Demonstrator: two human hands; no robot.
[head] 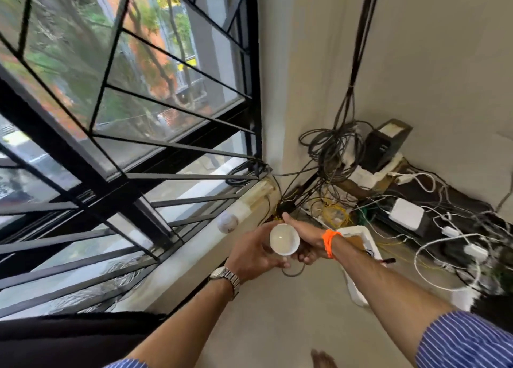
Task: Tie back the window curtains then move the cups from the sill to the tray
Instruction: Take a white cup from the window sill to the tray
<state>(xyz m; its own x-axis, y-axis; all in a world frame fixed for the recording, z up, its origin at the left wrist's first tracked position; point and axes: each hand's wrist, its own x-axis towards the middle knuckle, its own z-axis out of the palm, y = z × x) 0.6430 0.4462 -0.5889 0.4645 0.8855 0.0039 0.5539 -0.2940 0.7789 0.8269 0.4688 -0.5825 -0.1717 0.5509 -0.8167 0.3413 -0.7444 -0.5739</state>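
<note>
hands, left (251,252) and right (306,238), hold 1 white cup (284,240) beside the sill (200,247).

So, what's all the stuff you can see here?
held cup: one, white, between both hands
sill cup: one, white, on the sill near the corner
sill: one, cream, under the window
window bars: many, black, across the glass
cables: a tangle, black, white and yellow, in the corner
white box: one, among the cables
black box: one, by the wall
foam piece: one, white, on the floor
dark cloth: one, black, bottom left
watch: one, silver, left wrist
thread band: one, orange, right wrist
left hand: holds the held cup
right hand: holds the held cup
</note>
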